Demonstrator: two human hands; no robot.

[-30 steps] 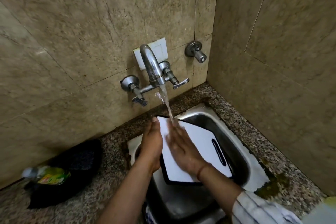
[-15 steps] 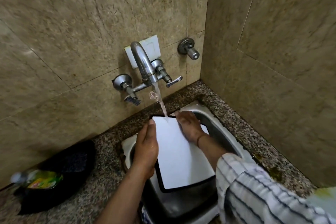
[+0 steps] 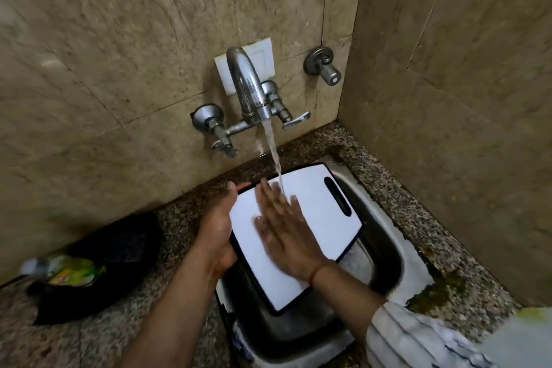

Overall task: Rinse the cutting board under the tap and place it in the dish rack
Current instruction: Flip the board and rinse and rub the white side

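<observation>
1. Cutting board (image 3: 310, 218), white with a dark rim and a slot handle, lies tilted over the steel sink (image 3: 385, 251), its far end under the running stream from the tap (image 3: 248, 89). I judge the rinse to be under way: water strikes the board near its upper edge.
2. Tiled walls meet in a corner behind the sink, and a speckled stone worktop (image 3: 125, 322) runs around the basin. I see no dish rack anywhere, so the placing step is all left to do.
3. On the worktop to the left sits a dark bundle (image 3: 98, 266) with a green-labelled bottle (image 3: 68, 272) against it, well apart from the board.
4. My left hand (image 3: 218, 233) is closed on the board's left edge, thumb on top, holding it up.
5. My right hand (image 3: 283, 230) lies open and flat on the wet face, fingers spread just below the stream, gripping nothing; I read it as rubbing the surface clean.
</observation>
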